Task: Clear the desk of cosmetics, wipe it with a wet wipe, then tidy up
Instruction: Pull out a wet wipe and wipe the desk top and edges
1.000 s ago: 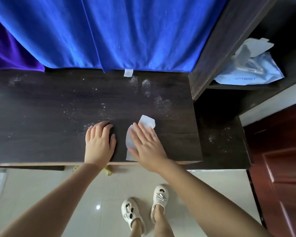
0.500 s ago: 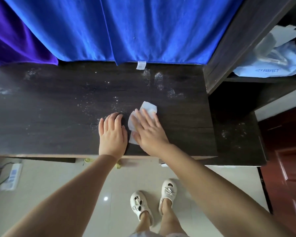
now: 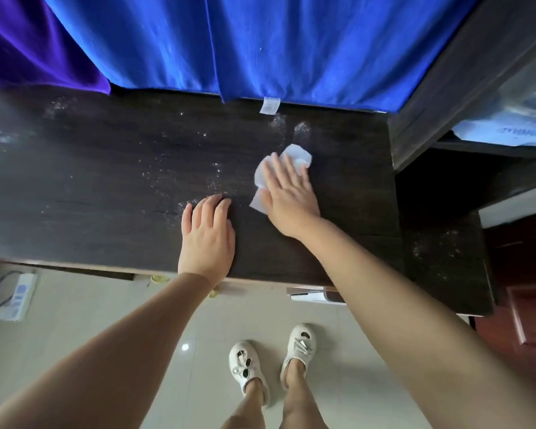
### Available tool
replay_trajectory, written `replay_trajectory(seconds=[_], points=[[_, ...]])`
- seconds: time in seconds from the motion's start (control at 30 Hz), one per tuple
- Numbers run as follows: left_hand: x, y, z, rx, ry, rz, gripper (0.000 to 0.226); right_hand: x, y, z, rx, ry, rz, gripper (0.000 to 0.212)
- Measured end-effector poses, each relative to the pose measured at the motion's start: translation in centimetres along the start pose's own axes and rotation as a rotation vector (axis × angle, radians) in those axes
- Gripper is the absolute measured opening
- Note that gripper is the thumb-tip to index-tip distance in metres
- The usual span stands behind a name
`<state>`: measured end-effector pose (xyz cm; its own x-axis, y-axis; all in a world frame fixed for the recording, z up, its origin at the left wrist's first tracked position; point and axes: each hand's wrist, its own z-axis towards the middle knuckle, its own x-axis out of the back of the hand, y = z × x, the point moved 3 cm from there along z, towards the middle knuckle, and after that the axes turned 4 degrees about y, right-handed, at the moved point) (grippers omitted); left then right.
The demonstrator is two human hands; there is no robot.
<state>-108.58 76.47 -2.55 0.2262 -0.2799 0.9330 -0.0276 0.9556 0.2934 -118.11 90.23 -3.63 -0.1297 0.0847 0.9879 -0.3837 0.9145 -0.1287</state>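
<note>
The dark wooden desk [image 3: 106,187] carries white powder specks [image 3: 180,174] across its middle and near the back edge. My right hand [image 3: 288,196] lies flat, palm down, pressing a white wet wipe [image 3: 297,156] onto the desk right of centre; the wipe pokes out beyond the fingertips and at the thumb side. My left hand [image 3: 208,236] rests flat on the desk near its front edge, fingers together, holding nothing. No cosmetics are visible on the desk.
Blue cloth [image 3: 291,44] and purple cloth [image 3: 28,38] hang over the desk's back edge. A dark shelf unit [image 3: 458,72] rises at the right, with a blue wipe pack [image 3: 514,125] on it. A power strip [image 3: 16,298] lies on the tiled floor at left.
My right hand has slid the wipe away from me toward the desk's back and right. My left hand stays planted near the front edge; the view has shifted.
</note>
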Motion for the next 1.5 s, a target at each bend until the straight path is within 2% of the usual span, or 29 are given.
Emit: replay_trajectory(seconds=[0.07,0.1,0.13,0.2,0.27,0.33,0.37,0.43,0.57,0.63,0.67,0.7,0.83,0.9,0.97,1.0,1.07,1.17,1.23,1.27,1.33,1.43,1.5], points=[[0.0,0.0,-0.1,0.002,0.004,-0.002,0.04,0.0,-0.1,-1.3,0.257,-0.038,0.001,0.054],[0.1,0.0,0.0,0.006,-0.001,0.001,0.04,0.3,1.5,-1.8,0.296,-0.023,0.007,0.056],[0.1,0.1,0.0,0.008,-0.007,0.005,0.04,0.7,3.9,-2.2,0.253,0.01,-0.003,0.061],[0.1,0.1,-0.1,0.008,-0.014,0.018,0.04,1.3,9.7,-2.2,0.002,0.107,-0.041,0.074],[0.0,0.1,0.0,-0.002,-0.018,0.034,0.04,1.9,13.7,-1.2,-0.3,0.154,-0.033,0.076],[-0.1,0.1,0.0,-0.006,-0.023,0.047,0.04,1.9,12.8,1.1,-0.52,0.112,-0.004,0.062],[-0.1,0.1,0.0,-0.006,-0.022,0.051,0.04,1.9,10.9,2.4,-0.549,0.093,0.001,0.057],[-0.3,0.0,-0.1,-0.002,-0.024,0.054,0.04,1.2,5.5,5.2,-0.411,0.072,0.026,0.055],[-0.4,0.0,0.0,0.006,-0.019,0.051,0.039,0.1,-4.3,6.2,0.207,0.004,0.037,0.053],[-0.4,0.0,0.0,0.013,-0.028,0.052,0.039,0.2,-3.5,5.4,0.39,-0.002,0.027,0.052],[-0.3,0.0,0.1,0.018,-0.031,0.056,0.039,0.4,-1.4,5.3,0.386,0.04,-0.001,0.051],[-0.3,0.0,0.1,0.02,-0.033,0.061,0.04,0.6,1.6,5.2,0.302,0.09,-0.022,0.05],[-0.3,0.0,0.1,0.01,-0.039,0.076,0.038,2.1,14.6,3.1,-0.371,0.225,0.028,0.063],[-0.3,0.0,0.2,0.006,-0.032,0.078,0.037,2.5,14.6,3.5,-0.563,0.238,0.07,0.059],[-0.3,0.0,0.2,0.003,-0.022,0.075,0.037,2.4,11.1,5.8,-0.664,0.183,0.112,0.057],[-0.3,0.0,0.2,0.001,-0.019,0.074,0.037,2.2,8.6,7.4,-0.632,0.167,0.123,0.058],[-0.4,0.0,0.2,-0.004,-0.013,0.079,0.037,1.5,3.2,10.4,-0.43,0.15,0.105,0.058],[-0.5,-0.2,0.0,-0.013,0.003,0.089,0.036,0.5,-3.3,12.1,0.045,0.089,0.048,0.054],[-0.5,-0.2,0.1,-0.017,0.011,0.088,0.035,0.8,-3.1,12.0,0.27,0.036,0.033,0.052],[-0.5,-0.2,0.2,-0.019,0.012,0.086,0.035,1.2,-1.5,11.9,0.302,0.027,0.029,0.051],[-0.4,-0.1,0.3,-0.02,0.014,0.081,0.036,1.7,3.9,11.0,0.208,0.061,0.026,0.052],[-0.3,-0.1,0.2,-0.021,0.016,0.077,0.037,2.4,13.6,7.6,-0.133,0.21,0.003,0.068],[-0.2,-0.1,0.3,-0.025,0.013,0.073,0.038,2.4,16.8,5.4,-0.342,0.223,0.028,0.063]])
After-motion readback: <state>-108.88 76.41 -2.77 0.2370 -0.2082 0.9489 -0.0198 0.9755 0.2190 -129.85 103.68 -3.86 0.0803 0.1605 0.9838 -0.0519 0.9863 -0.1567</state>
